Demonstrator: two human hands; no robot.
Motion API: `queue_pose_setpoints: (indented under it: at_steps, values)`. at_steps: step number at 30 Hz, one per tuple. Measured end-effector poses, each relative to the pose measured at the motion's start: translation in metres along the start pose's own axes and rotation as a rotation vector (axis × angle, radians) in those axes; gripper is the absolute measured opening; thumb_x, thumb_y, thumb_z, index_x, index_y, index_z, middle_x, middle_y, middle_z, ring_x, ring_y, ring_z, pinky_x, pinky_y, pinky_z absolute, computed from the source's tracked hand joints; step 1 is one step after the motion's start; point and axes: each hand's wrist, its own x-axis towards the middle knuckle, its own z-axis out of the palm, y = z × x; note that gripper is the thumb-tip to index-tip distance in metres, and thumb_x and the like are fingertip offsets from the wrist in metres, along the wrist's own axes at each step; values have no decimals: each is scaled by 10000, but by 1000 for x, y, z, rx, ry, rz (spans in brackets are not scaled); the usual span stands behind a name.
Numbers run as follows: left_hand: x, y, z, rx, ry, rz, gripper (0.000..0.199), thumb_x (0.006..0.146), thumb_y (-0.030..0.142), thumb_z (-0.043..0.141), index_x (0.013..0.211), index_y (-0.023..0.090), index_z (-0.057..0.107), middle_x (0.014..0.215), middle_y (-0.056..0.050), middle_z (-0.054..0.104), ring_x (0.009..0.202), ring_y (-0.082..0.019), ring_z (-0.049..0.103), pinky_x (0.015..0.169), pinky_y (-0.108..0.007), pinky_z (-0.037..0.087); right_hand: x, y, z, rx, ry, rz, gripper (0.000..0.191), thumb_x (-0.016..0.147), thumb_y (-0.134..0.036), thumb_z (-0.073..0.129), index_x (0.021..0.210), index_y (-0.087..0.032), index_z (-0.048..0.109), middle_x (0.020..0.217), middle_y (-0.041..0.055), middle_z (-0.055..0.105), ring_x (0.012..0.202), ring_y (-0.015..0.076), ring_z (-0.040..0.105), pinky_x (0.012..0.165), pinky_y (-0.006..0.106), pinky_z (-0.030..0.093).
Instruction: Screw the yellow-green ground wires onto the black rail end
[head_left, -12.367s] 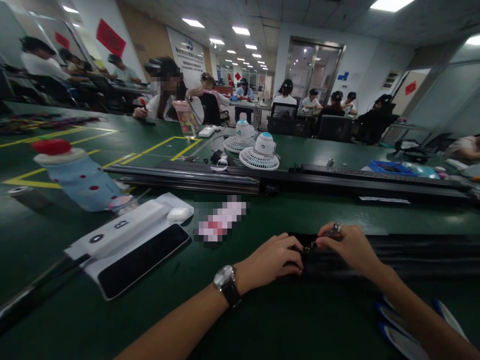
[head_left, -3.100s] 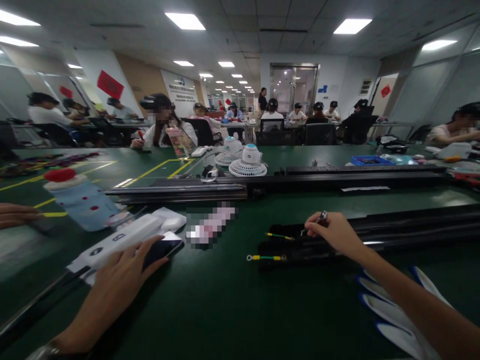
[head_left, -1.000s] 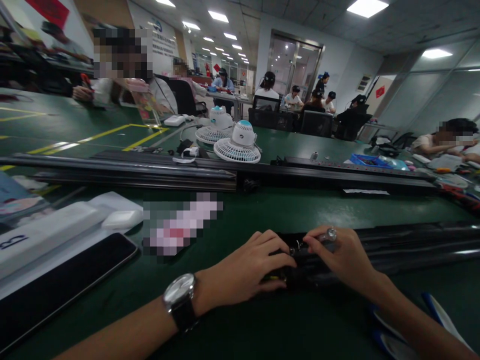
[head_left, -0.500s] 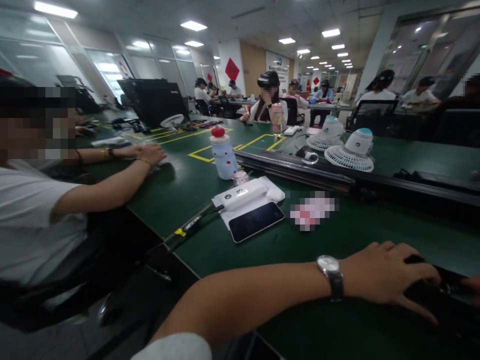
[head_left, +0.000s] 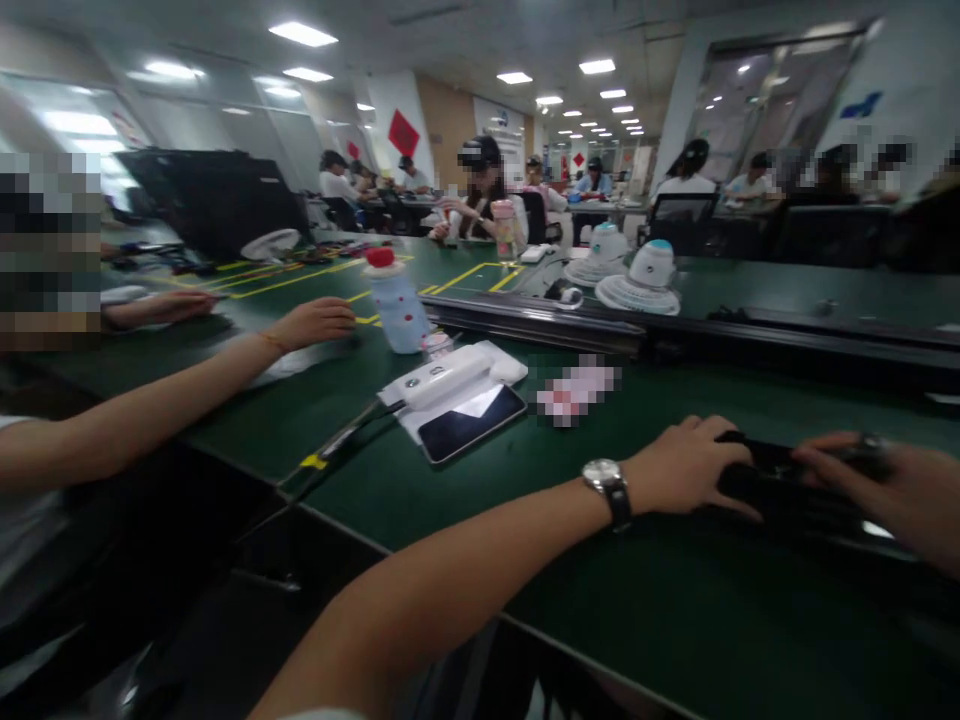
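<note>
My left hand [head_left: 686, 467], with a silver watch [head_left: 602, 477] on its wrist, grips the left end of a dark, flat black object [head_left: 795, 490] on the green table. Its thumb and fingers straddle that end. The object's kind is too dark to make out. My right hand [head_left: 900, 490] is over the object's right part, its fingers drawn together. A small dark piece [head_left: 874, 455] shows at those fingers, too blurred to name.
Left of my hands lie a phone [head_left: 472, 425], a white device [head_left: 446, 375] with a cable, and a blurred pink item [head_left: 577, 390]. Behind stand a blue bottle [head_left: 397, 310], long dark rails [head_left: 540, 325] and white fans [head_left: 649, 280]. A co-worker's arm [head_left: 187, 385] reaches in from the left.
The view has swung right, so more of my right hand and the black object shows. My left hand stays on the object. The co-worker's hands at left have come apart, one reaching toward the bottle.
</note>
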Motion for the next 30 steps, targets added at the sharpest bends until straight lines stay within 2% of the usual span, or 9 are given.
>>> queue_pose_setpoints:
  at_steps: [1, 3, 8, 11, 15, 19, 24, 27, 30]
  values:
    - [2, 0, -3, -16, 15, -5, 498, 817, 546, 692, 1161, 196, 611, 1299, -127, 477, 1203, -293, 477, 1002, -431, 418, 4, -8, -9, -28, -93, 52, 220, 880, -493, 608, 921, -325, 745, 736, 42, 754, 658, 230, 721, 569, 349, 516]
    - [5, -4, -9, -62, 18, -24, 474, 788, 483, 747, 1143, 203, 606, 1272, -115, 491, 1167, -281, 491, 991, -429, 425, 14, -22, -18, -30, -123, 70, 262, 907, -469, 575, 933, -264, 736, 750, 30, 757, 708, 236, 725, 638, 342, 528]
    - [6, -9, -25, -169, -17, -35, 468, 789, 334, 767, 1199, 256, 557, 1296, -65, 485, 1166, -256, 479, 1012, -417, 412, 30, -26, -16, -61, -71, 81, 254, 931, -415, 562, 898, -226, 730, 745, 5, 753, 701, 208, 720, 634, 302, 501]
    - [5, -7, -29, -199, -40, -58, 498, 803, 388, 753, 1229, 261, 529, 1294, -55, 485, 1181, -251, 471, 1024, -421, 407, 28, -25, -18, -20, -39, 80, 230, 927, -408, 588, 894, -225, 724, 732, -3, 751, 695, 199, 720, 637, 288, 498]
    - [6, -7, -28, -183, -46, -97, 549, 768, 476, 767, 1214, 262, 529, 1303, -49, 477, 1169, -256, 474, 995, -425, 428, 27, -32, -16, 50, -97, 27, 203, 937, -379, 589, 916, -224, 717, 749, -7, 757, 711, 185, 724, 665, 280, 506]
    - [7, -6, -28, -144, -46, -98, 499, 784, 421, 765, 1195, 256, 535, 1315, -54, 474, 1160, -258, 483, 981, -430, 436, 30, -33, -12, 29, -102, 13, 181, 949, -353, 582, 925, -220, 703, 766, -2, 750, 722, 186, 716, 684, 289, 505]
    - [6, -7, -34, -163, -57, -72, 515, 798, 321, 759, 1245, 280, 507, 1341, -46, 470, 1186, -250, 480, 1008, -428, 424, 31, -30, -14, -61, -25, -17, 153, 955, -319, 576, 930, -223, 693, 759, -7, 736, 731, 193, 703, 719, 311, 489]
    - [7, -9, -33, -162, -58, -79, 555, 778, 415, 772, 1249, 281, 511, 1325, -46, 481, 1174, -253, 485, 1006, -433, 428, 32, -33, -15, 33, -14, 11, 151, 951, -326, 591, 910, -223, 693, 728, -23, 732, 699, 169, 705, 689, 281, 497]
    - [9, -10, -27, -112, -27, -90, 582, 745, 468, 790, 1227, 270, 531, 1304, -56, 489, 1157, -267, 486, 991, -442, 437, 34, -37, -14, 77, -69, 26, 157, 944, -342, 609, 897, -223, 699, 737, -26, 739, 691, 158, 709, 664, 264, 504]
